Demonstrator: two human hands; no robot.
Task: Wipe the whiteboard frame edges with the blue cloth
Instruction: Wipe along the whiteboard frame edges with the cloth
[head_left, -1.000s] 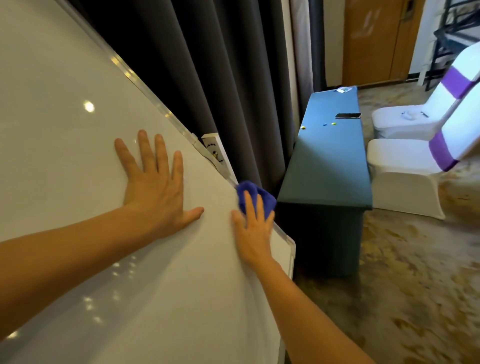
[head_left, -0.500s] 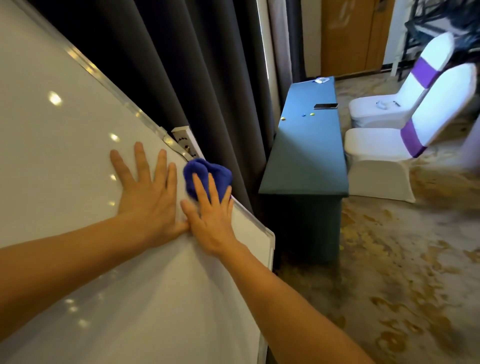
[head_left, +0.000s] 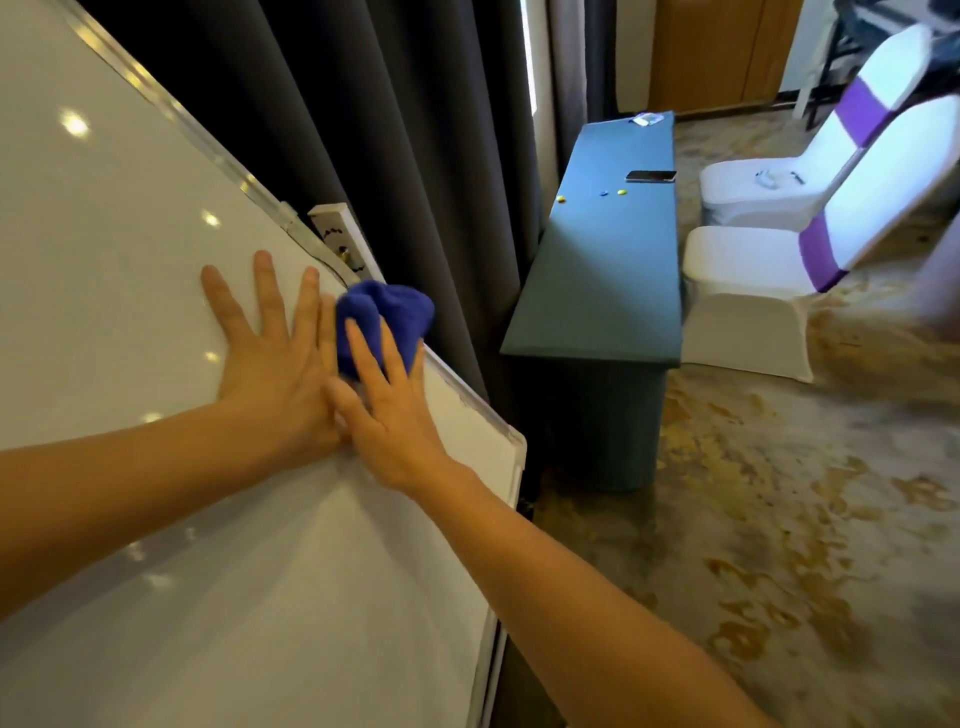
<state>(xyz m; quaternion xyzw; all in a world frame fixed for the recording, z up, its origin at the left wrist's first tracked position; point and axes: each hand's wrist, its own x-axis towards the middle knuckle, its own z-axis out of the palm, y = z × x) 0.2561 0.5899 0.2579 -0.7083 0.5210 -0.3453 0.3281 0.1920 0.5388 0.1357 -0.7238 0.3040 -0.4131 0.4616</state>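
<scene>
The whiteboard (head_left: 130, 312) is the biggest thing here; it stands tilted in the view, and its surface is glossy and stiff, so I judge it smooth and slippery under a palm and likely to rock on its stand if it is pushed hard. Along its right side runs the frame edge (head_left: 470, 408), a thin pale strip that looks rigid and narrow, with a sharp corner lower down. This should be wiped with light, even pressure, not with force. The left hand (head_left: 270, 364) lies flat on the board with fingers spread, holding nothing; it seems to steady the panel. The right hand (head_left: 392, 423) is just beside it, touching it at the thumb side, with straight fingers (head_left: 363, 353) laid over the blue cloth (head_left: 384, 312) and pressing it against the frame edge. The cloth is small, bunched, soft and light, so it will fold and slip easily. A better hold, I think, is to wrap it over the strip between the fingers and thumb. Whether the thumb is already under the cloth, I cannot tell from this angle.
</scene>
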